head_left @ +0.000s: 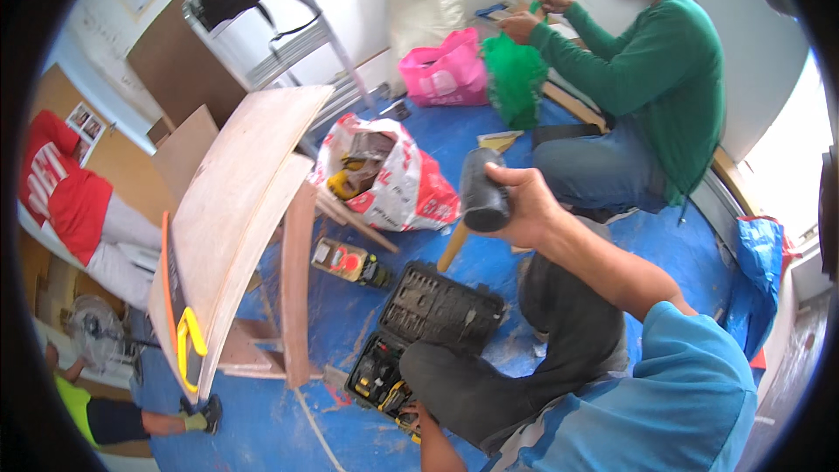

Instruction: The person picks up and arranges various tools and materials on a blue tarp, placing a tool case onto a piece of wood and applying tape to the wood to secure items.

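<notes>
A black rubber mallet (483, 188) is gripped around its head by my right hand (527, 201), raised over the floor, its wooden handle (452, 246) pointing down. Beside my bent knee lies a black tool case (441, 304) with its lid laid open. A yellow-and-black power tool (398, 399) rests in its lower half. My left hand (423, 422) is at the near edge of the case, against that tool; its fingers are partly hidden, so I cannot tell whether they close on it.
Curved plywood (249, 157) carrying a yellow-handled handsaw (188, 345) rises at left. A red-and-white bag (398, 175) of tools sits ahead. A co-worker in green (669, 79) holds a green bag (514, 79) beside a pink bag (444, 70). A person in red (65, 183) is far left.
</notes>
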A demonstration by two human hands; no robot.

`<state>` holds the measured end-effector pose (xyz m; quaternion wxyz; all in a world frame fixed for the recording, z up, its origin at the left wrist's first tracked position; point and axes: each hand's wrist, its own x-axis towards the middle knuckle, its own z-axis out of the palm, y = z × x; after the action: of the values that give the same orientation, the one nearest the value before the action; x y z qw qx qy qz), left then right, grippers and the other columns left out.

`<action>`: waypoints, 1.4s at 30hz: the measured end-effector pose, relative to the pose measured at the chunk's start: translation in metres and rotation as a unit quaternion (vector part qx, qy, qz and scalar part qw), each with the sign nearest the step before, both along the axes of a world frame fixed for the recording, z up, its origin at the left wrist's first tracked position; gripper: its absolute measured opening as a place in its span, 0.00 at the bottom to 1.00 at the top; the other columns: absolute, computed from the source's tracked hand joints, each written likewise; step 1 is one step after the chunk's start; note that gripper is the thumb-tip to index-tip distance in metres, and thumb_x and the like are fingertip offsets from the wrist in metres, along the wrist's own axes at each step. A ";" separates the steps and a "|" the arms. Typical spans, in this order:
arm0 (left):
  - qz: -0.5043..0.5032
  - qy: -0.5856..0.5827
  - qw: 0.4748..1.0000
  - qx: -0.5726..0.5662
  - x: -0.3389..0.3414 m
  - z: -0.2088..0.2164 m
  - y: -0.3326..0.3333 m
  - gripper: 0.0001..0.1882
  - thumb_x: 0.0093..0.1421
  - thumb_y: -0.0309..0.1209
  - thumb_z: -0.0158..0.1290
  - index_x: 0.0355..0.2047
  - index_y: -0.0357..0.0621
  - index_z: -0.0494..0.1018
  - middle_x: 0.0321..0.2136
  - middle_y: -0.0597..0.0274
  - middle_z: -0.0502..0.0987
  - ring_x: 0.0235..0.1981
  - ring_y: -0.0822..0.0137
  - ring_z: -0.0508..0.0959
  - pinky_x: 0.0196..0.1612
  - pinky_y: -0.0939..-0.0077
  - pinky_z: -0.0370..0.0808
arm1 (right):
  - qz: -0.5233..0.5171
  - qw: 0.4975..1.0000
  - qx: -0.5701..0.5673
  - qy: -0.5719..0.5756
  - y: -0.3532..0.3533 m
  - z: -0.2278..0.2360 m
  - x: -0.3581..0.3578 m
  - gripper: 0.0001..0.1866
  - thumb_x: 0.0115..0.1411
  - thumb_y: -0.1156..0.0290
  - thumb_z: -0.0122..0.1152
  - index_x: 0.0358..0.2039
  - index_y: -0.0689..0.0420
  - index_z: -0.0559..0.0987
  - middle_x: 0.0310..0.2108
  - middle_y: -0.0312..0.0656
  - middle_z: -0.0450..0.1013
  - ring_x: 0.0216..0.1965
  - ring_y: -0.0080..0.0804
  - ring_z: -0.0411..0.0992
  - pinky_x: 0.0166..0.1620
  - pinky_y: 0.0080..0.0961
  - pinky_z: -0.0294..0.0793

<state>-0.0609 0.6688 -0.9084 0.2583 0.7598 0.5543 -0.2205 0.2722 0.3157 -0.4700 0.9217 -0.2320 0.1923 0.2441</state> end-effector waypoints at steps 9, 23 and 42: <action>0.004 0.013 1.000 -0.006 0.028 -0.003 0.002 0.36 0.67 0.57 0.42 0.72 0.58 0.54 0.75 0.49 0.28 0.70 0.36 0.16 0.56 0.08 0.24 | -0.027 0.999 -0.034 0.017 0.012 0.010 0.017 0.20 0.57 0.68 0.62 0.49 0.60 0.73 0.46 0.48 0.74 0.48 0.45 0.74 0.54 0.53 0.69; -0.014 0.005 0.999 -0.030 0.039 -0.016 -0.008 0.40 0.66 0.58 0.43 0.74 0.61 0.49 0.75 0.52 0.25 0.68 0.35 0.11 0.58 0.11 0.23 | -0.012 1.000 -0.020 -0.003 -0.001 0.015 0.008 0.18 0.58 0.65 0.64 0.48 0.55 0.75 0.45 0.43 0.74 0.48 0.41 0.74 0.56 0.50 0.69; -0.072 0.040 0.991 -0.102 0.014 -0.028 -0.002 0.32 0.68 0.54 0.40 0.70 0.62 0.58 0.75 0.43 0.30 0.70 0.33 0.14 0.51 0.05 0.19 | -0.071 0.870 -0.165 -0.459 0.018 0.007 0.003 0.32 0.61 0.72 0.60 0.64 0.66 0.63 0.57 0.52 0.70 0.57 0.45 0.72 0.60 0.44 0.73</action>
<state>-0.0472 0.6664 -0.9361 0.2953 0.7579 0.4829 -0.3244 0.2755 0.3333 -0.4633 0.8692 -0.4523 -0.1995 0.0083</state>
